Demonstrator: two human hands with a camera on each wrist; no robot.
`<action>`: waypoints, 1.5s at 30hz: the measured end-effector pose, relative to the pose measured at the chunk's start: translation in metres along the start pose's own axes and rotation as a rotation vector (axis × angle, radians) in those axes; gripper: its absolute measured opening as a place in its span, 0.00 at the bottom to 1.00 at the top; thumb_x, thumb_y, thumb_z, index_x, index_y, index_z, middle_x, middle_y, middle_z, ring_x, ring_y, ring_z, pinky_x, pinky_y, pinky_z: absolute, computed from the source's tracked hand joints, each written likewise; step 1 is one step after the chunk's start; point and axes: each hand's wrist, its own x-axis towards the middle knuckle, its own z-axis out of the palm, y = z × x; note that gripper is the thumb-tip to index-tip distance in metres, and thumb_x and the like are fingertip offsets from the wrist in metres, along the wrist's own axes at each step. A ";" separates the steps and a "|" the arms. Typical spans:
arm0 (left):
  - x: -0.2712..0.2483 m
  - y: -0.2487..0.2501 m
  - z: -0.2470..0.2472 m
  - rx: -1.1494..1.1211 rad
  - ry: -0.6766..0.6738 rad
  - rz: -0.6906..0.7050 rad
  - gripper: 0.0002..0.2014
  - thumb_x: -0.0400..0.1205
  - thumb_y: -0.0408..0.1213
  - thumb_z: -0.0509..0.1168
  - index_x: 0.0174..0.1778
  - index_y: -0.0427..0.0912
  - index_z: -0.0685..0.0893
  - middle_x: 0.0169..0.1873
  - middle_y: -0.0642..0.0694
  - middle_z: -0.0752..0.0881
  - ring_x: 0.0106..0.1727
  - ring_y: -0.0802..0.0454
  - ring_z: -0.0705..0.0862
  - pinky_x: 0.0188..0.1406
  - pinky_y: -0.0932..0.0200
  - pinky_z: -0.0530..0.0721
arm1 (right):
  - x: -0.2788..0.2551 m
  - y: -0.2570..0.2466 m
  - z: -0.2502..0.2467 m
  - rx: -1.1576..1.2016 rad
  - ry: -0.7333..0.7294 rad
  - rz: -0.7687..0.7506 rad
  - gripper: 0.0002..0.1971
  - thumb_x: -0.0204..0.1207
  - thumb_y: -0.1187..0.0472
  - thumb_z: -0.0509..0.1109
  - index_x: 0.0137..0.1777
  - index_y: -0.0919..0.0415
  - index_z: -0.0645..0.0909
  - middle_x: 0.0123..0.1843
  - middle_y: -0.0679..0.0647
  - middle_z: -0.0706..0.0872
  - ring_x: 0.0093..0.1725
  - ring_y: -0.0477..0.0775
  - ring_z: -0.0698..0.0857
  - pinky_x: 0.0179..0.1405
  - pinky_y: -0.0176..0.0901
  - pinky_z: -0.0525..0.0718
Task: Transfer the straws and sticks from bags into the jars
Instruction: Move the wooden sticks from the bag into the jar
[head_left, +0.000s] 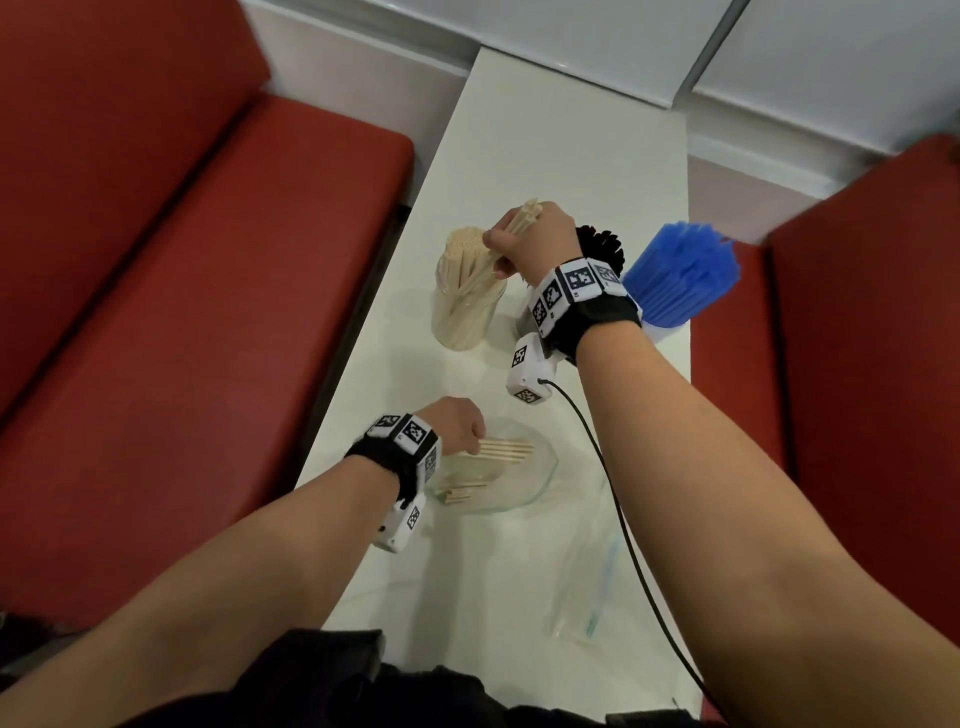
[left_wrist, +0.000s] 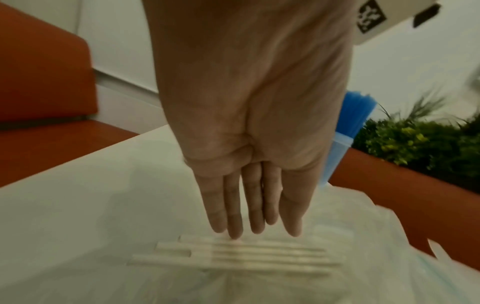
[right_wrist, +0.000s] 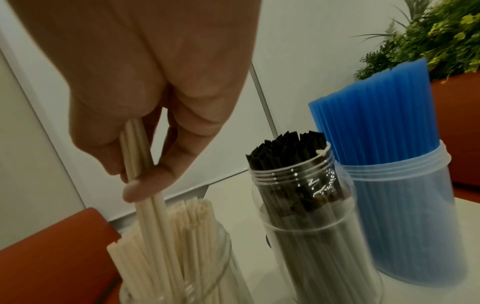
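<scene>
My right hand (head_left: 506, 249) grips a small bundle of wooden sticks (right_wrist: 152, 207) between thumb and fingers. Their lower ends reach into the clear jar (head_left: 465, 306) packed with the same sticks (right_wrist: 187, 230). My left hand (head_left: 460, 431) points down with straight fingers (left_wrist: 235, 224). Its fingertips touch several loose sticks (left_wrist: 241, 257) lying in a row on a clear plastic bag (head_left: 524, 478) near the table's front. A few more sticks (head_left: 462, 493) lie in the bag beside that wrist.
Right of the stick jar stand a jar of black straws (right_wrist: 303, 201) and a jar of blue straws (head_left: 680, 275). An empty clear bag (head_left: 587, 587) lies at the front right. Red bench seats (head_left: 182, 312) flank the narrow white table (head_left: 561, 156). A black cable (head_left: 623, 519) hangs from my right wrist.
</scene>
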 end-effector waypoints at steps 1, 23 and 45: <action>0.004 0.002 0.002 0.076 -0.020 0.010 0.18 0.84 0.37 0.70 0.70 0.38 0.84 0.67 0.42 0.86 0.67 0.45 0.83 0.66 0.56 0.79 | 0.003 0.001 0.004 -0.041 -0.015 0.005 0.10 0.77 0.60 0.71 0.51 0.67 0.89 0.41 0.63 0.93 0.40 0.55 0.93 0.39 0.41 0.90; 0.038 -0.009 0.033 0.560 0.045 0.065 0.13 0.86 0.28 0.59 0.66 0.37 0.80 0.65 0.40 0.80 0.66 0.40 0.79 0.61 0.50 0.78 | 0.040 0.037 0.089 -0.722 -0.072 -0.356 0.42 0.87 0.34 0.45 0.89 0.63 0.43 0.91 0.58 0.43 0.90 0.58 0.40 0.87 0.60 0.37; 0.008 0.000 0.017 0.458 -0.067 -0.063 0.18 0.89 0.28 0.54 0.73 0.30 0.76 0.71 0.33 0.81 0.71 0.37 0.81 0.66 0.49 0.77 | -0.125 0.116 0.107 0.156 -0.265 -0.067 0.23 0.70 0.79 0.54 0.54 0.59 0.83 0.51 0.58 0.90 0.52 0.61 0.87 0.57 0.55 0.87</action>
